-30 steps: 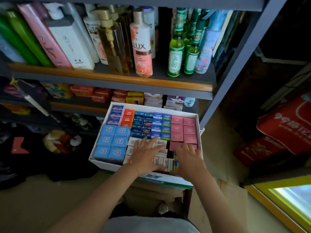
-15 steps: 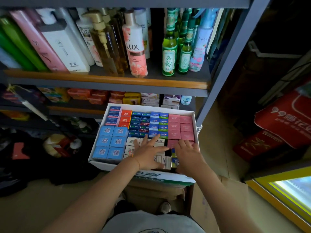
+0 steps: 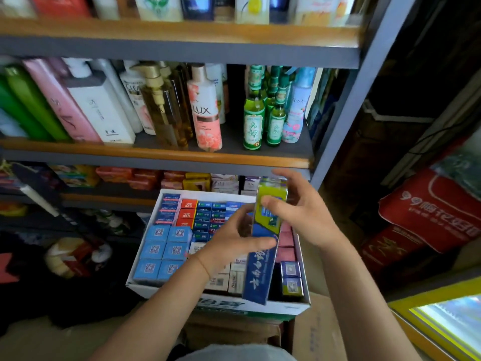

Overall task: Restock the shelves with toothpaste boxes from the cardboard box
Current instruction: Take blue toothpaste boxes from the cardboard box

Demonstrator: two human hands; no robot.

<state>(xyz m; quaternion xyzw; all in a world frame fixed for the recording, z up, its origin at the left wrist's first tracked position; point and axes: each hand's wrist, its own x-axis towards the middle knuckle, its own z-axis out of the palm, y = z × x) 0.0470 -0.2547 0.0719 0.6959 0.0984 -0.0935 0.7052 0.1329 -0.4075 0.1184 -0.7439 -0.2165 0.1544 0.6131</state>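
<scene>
— How will that toothpaste box handle?
— Light, stiff card, a bit slick, I'd judge — best held by its long sides. One is out, above the cardboard box near its right edge. Left hand and right hand both grip it.
— How many remain?
— Dozens, too packed to count.

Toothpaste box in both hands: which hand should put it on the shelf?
Probably the right hand: it grips the toothpaste box near its top end, nearest the shelf. The left hand holds lower down.
</scene>
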